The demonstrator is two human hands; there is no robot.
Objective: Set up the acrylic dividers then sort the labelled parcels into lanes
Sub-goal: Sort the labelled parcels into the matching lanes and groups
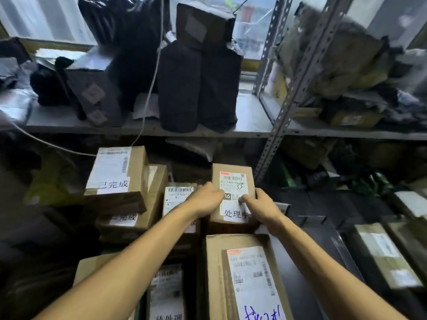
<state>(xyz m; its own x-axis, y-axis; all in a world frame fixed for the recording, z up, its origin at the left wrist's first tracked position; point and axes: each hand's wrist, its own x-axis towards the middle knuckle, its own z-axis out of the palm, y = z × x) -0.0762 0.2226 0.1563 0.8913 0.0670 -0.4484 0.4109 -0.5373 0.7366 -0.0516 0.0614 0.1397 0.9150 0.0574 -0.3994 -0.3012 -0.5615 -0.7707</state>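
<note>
Gripping a small brown cardboard parcel from both sides. Left hand curled round its left edge, thumb up on the white label. Right hand curled round the right edge, thumb tip pressed on the label too. Parcel mid-scene, below the shelf line, label side up. Handwritten "33" and printed "处理中" on the label. Resting on something or lifted: cannot tell.

Just near of it: large flat brown cardboard box, white label with blue handwriting at the near end. Left of that, at the near edge: cardboard box with a barcode label, partly under the left forearm.

Beside the left hand, on its far side: brown parcel with a barcode sticker. Further left: stack of two brown cardboard boxes, top one labelled "已完成" and skewed over the lower, lower label blurred.

Right of the hands: dark flat surface, labelled cardboard parcels at near right. Dim there, details unreadable.

Far: grey metal shelf carrying black plastic-wrapped bundles, upright, side by side. Grey cable hanging down in front of them. Slotted steel upright right of the bundles. Beyond it, brown-wrapped parcels piled on the right rack.
</note>
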